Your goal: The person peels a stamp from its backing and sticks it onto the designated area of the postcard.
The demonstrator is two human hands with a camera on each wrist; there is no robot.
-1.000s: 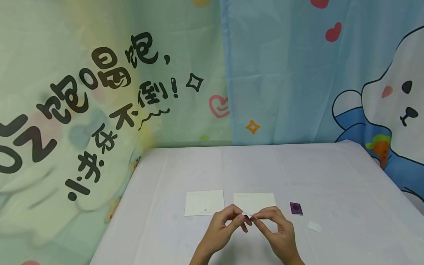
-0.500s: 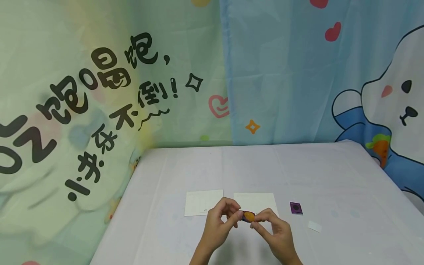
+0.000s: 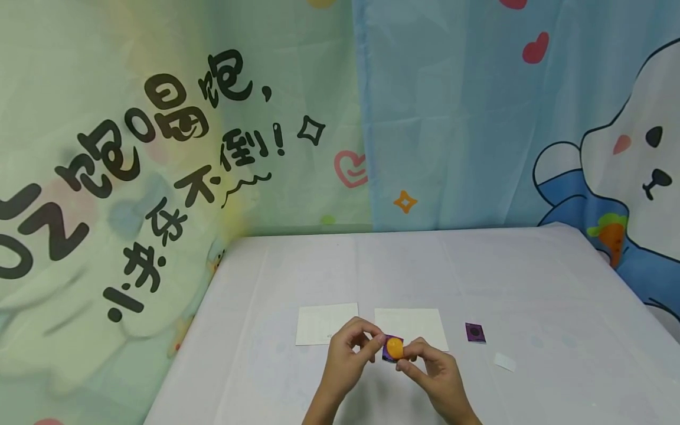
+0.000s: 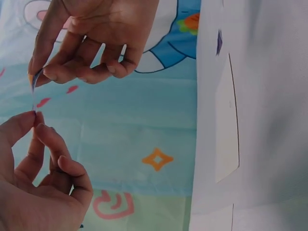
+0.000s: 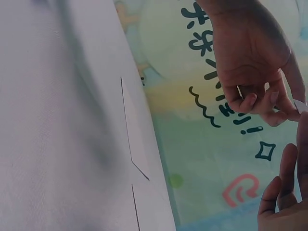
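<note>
Both hands hold up a small, thin purple square with an orange circle (image 3: 395,347), close in front of the white cards in the head view. My left hand (image 3: 346,359) pinches its left edge between thumb and fingertips. At the right edge, the thumb and index fingertips of my right hand (image 3: 440,373) pinch it too. The left wrist view shows the purple square (image 4: 34,83) nearly edge-on, with the right hand (image 4: 91,43) above and the left hand (image 4: 48,183) below. Only a pale sliver of it shows between the fingers in the right wrist view.
Two white cards, a left one (image 3: 324,324) and a right one (image 3: 414,321), lie side by side on the white table (image 3: 276,383). To the right lie another purple square with a dark circle (image 3: 475,333) and a small white slip (image 3: 504,362). Printed curtains (image 3: 435,118) hang behind.
The purple square has turned from nearly edge-on to face the head camera, bringing its orange circle into view. Both hands keep their pinch and have shifted slightly left.
</note>
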